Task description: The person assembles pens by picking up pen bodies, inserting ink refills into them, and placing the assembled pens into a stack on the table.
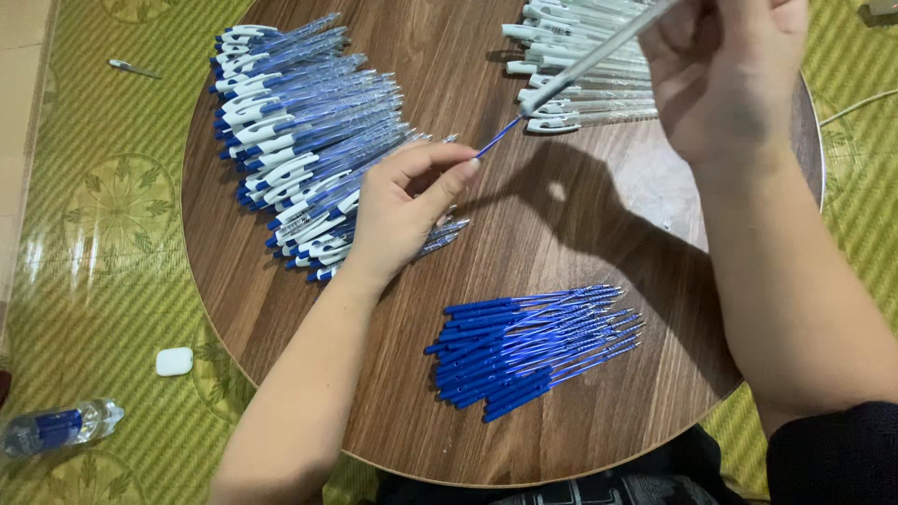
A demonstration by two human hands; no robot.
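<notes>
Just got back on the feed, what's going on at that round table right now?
A person is putting pens together over a round wooden table. The left hand pinches a blue ink refill and feeds it into a clear pen barrel held in the right hand. A pile of finished blue-and-white pens lies under and beside the left hand, empty barrels are stacked at the far edge, and loose blue refills lie nearest the person.
</notes>
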